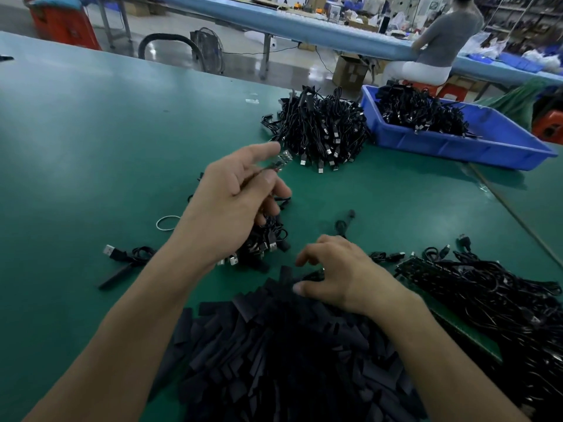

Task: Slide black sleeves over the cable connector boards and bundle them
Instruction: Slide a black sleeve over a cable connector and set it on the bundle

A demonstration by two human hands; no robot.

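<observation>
A green tabletop [91, 132] fills most of the view, in a workshop with a shiny floor. Beyond it runs a long pale-blue bench [304, 25], where a person [438, 47] sits on a red stool with their back turned. A fan [210, 47] stands on the floor.

The left hand [231, 202] is raised above the tabletop and pinches a small connector board [281, 159] between thumb and forefinger, with a bunch of black cables [265, 242] hanging under its lower fingers. The right hand [338, 269] lies lower and nearer, fingers curled on top of a big heap of black sleeves [289, 345]; whether it grips one I cannot tell. A white rubber band [166, 223] lies left of the left hand, and a loose tangle of cables [487, 300] lies right of the right hand.

At the far right a blue bin [457, 144] holds black cables, and a pile of bundled cables [323, 129] sits just beside it on the tabletop
</observation>
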